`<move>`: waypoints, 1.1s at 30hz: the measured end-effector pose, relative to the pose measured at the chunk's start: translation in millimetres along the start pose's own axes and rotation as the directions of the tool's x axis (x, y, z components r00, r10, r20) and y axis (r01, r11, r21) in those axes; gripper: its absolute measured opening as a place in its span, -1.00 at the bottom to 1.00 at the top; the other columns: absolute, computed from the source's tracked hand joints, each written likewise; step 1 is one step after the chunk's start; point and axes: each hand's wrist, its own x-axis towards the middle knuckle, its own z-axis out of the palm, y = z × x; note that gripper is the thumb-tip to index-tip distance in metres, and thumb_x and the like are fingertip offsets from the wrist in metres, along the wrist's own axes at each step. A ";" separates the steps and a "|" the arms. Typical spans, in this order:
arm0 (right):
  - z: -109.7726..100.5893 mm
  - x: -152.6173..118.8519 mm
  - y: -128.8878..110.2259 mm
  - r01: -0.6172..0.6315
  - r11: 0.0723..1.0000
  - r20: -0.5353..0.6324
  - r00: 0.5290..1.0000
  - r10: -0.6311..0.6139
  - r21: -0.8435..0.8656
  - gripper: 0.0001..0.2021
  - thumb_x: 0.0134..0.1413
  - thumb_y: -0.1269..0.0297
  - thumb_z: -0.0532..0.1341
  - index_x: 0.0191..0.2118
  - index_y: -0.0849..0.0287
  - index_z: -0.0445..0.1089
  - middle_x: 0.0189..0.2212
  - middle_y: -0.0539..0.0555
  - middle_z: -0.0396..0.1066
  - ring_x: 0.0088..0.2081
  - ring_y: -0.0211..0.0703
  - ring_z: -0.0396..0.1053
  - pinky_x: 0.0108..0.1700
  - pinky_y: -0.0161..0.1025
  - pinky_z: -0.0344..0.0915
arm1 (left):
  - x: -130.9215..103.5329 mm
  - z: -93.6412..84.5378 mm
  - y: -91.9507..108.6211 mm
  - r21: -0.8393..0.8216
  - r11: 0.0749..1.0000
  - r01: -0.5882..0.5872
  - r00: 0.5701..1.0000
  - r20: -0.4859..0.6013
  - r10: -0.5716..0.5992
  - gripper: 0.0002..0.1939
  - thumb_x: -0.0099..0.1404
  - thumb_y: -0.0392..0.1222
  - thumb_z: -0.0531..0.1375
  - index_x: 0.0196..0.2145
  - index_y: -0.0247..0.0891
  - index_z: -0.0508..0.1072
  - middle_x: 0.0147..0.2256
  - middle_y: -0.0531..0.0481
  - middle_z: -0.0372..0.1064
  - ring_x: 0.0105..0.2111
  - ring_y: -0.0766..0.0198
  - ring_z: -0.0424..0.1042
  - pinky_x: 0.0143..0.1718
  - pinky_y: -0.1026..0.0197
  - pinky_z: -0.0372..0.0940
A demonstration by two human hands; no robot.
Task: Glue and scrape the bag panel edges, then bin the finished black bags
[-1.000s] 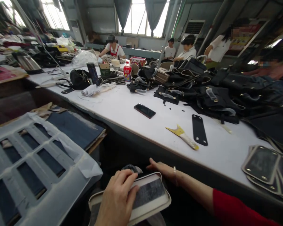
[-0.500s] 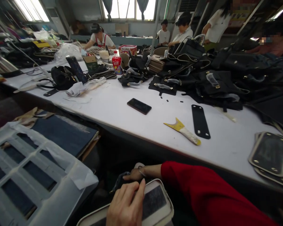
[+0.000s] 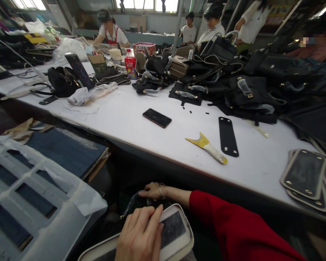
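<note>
Low in the view, my left hand [image 3: 139, 233] lies bent over a dark panel with a raised cream rim [image 3: 175, 226], its fingers and thumb closed over it. This looks like the base of a black bag, whose body is mostly hidden in shadow. Beyond it, my right hand [image 3: 152, 191], with a bracelet at the wrist and a red sleeve, reaches in from the right. Its fingers curl down at a plastic-wrapped handle [image 3: 130, 204] with a gold-coloured fitting. Fingertips there are partly hidden.
A white table [image 3: 141, 139] runs across ahead, bearing a phone [image 3: 157, 117], a yellow forked tool [image 3: 208, 146], a black strip [image 3: 228, 136] and rimmed panels [image 3: 304, 174]. Black bags [image 3: 244, 90] pile behind. A pale slotted sheet [image 3: 43, 214] lies left. Several people sit or stand beyond.
The camera view has shifted a little, so the table things appear slightly left and higher. My right hand sits slightly farther from my left hand, which keeps its hold on the rimmed panel.
</note>
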 end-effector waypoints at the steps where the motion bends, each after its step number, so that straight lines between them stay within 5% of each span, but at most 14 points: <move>1: -9.1 -6.6 -3.9 -0.014 1.000 -0.056 0.998 0.013 -0.013 -0.69 -0.26 0.07 0.45 -0.59 0.18 0.41 -0.68 -0.07 0.22 -0.43 -0.14 0.26 -0.30 -0.18 0.16 | 1.6 -1.0 -0.6 -0.019 1.000 0.000 1.000 0.009 0.000 -0.65 0.32 -0.27 0.11 0.06 -0.23 0.37 -0.22 -0.08 0.42 -0.29 0.16 0.39 -0.29 0.15 0.31; 4: -38.5 -48.7 -17.8 -0.021 1.000 -0.206 0.978 0.021 0.000 -0.67 -0.09 -0.03 0.32 -0.47 0.19 0.43 -0.56 -0.02 0.29 -0.41 -0.17 0.23 -0.29 -0.19 0.17 | 6.3 -3.9 -0.9 -0.082 0.996 0.043 0.998 0.056 -0.038 -0.68 0.33 -0.26 0.09 0.04 -0.20 0.37 -0.21 -0.07 0.41 -0.27 0.16 0.38 -0.27 0.14 0.32; 7: -58.8 -115.4 -32.6 -0.002 0.997 -0.219 0.976 0.018 0.074 -0.61 0.03 -0.07 0.21 -0.28 0.20 0.47 -0.39 0.06 0.40 -0.36 -0.15 0.30 -0.29 -0.20 0.22 | 12.8 -7.3 2.8 -0.134 0.982 0.134 0.983 0.145 -0.115 -0.71 0.33 -0.27 0.07 -0.02 -0.15 0.41 -0.20 -0.06 0.40 -0.24 0.13 0.37 -0.24 0.11 0.30; 12: -51.3 -193.6 -44.0 -0.007 0.933 -0.115 0.992 0.052 0.361 -0.58 0.07 0.01 0.27 -0.03 0.16 0.50 -0.05 0.13 0.45 0.06 0.05 0.29 0.14 -0.07 0.13 | 31.9 -12.2 17.2 -0.184 0.930 0.318 0.922 0.288 -0.259 -0.80 0.28 -0.20 0.13 -0.14 -0.10 0.45 -0.15 -0.05 0.37 -0.16 0.05 0.33 -0.15 -0.01 0.21; 21: -18.0 -203.0 -37.0 0.025 0.726 -0.039 0.999 0.003 0.688 -0.58 0.13 0.08 0.30 0.10 0.03 0.42 -0.05 0.09 0.48 0.04 -0.05 0.35 0.20 -0.10 0.10 | 53.4 -6.5 24.0 -0.227 0.934 0.274 0.894 0.417 -0.161 -0.81 0.15 -0.25 0.12 -0.24 -0.16 0.40 -0.19 -0.02 0.36 -0.14 0.08 0.30 -0.13 0.03 0.18; 27: -14.1 -201.3 -27.3 0.063 0.739 -0.086 0.996 -0.007 0.670 -0.53 0.13 0.07 0.30 0.14 0.04 0.37 -0.02 0.10 0.47 0.06 -0.04 0.34 0.22 -0.10 0.08 | 57.2 -6.6 19.6 -0.244 0.940 0.238 0.886 0.450 -0.107 -0.80 0.14 -0.23 0.08 -0.23 -0.18 0.37 -0.18 -0.03 0.35 -0.16 0.10 0.31 -0.16 0.05 0.20; 33: -19.0 -202.3 -26.6 0.075 0.868 -0.114 0.993 -0.021 0.491 -0.51 0.18 0.07 0.26 0.19 0.03 0.31 0.09 0.09 0.39 0.15 -0.03 0.28 0.27 -0.07 0.02 | 58.9 -7.2 14.7 -0.281 0.933 0.226 0.868 0.492 -0.062 -0.80 0.12 -0.21 0.06 -0.26 -0.19 0.34 -0.19 -0.05 0.34 -0.18 0.06 0.32 -0.19 0.01 0.25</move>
